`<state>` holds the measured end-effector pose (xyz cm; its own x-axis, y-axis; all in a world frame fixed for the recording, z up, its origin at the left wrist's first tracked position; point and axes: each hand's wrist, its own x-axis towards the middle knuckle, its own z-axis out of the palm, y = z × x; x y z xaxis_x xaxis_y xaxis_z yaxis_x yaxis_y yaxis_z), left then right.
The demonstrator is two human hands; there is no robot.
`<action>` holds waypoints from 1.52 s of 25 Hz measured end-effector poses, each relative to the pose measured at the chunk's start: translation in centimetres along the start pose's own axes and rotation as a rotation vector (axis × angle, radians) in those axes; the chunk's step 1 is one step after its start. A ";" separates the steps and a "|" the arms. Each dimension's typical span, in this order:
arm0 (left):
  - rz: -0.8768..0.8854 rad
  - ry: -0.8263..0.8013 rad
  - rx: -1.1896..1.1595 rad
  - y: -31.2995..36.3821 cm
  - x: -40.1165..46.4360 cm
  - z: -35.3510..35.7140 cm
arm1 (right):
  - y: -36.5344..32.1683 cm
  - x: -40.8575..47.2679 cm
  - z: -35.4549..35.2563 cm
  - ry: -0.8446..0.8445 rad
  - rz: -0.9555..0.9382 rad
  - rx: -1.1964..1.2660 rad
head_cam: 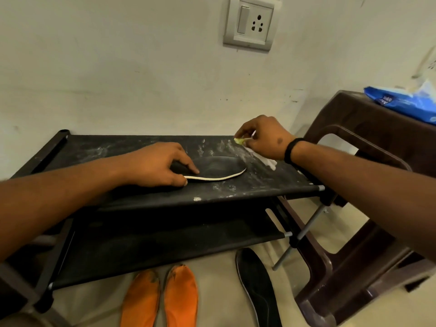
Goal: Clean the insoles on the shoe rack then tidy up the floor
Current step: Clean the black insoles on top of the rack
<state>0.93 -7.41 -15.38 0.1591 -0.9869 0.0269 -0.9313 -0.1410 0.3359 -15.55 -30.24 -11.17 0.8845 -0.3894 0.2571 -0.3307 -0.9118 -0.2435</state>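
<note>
A black insole with a white edge (221, 167) lies on the top shelf of the black shoe rack (259, 185). My left hand (160, 164) grips its heel end, thumb under the edge and fingers on top. At the shelf's far right, my right hand (262, 138) pinches a small yellow-white wad (239, 140) against the powder-streaked surface. A white wipe (266, 160) lies under that hand. On the floor in front of the rack lie two orange insoles (162, 300) and a second black insole (257, 286).
A brown plastic stool (368, 185) stands right of the rack, with a blue wipes pack (405, 102) on top. The rack's lower shelf (165, 244) is dark. A wall with a socket plate (251, 23) stands directly behind.
</note>
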 end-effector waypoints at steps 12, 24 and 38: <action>-0.001 0.225 -0.006 0.0 0.3 3.1 | -2.0 -1.5 3.1 -0.284 -0.095 -0.097; -0.024 0.213 -0.078 -1.0 1.0 3.5 | -5.5 2.5 6.3 -0.148 -0.181 -0.111; -0.004 0.208 -0.044 -1.4 1.1 3.6 | -3.0 0.1 3.4 -0.288 -0.179 -0.200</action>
<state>1.27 -8.55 -19.22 0.2314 -0.9483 0.2172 -0.9159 -0.1371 0.3772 -13.36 -27.07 -13.65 0.9806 -0.1958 -0.0009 -0.1957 -0.9804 -0.0241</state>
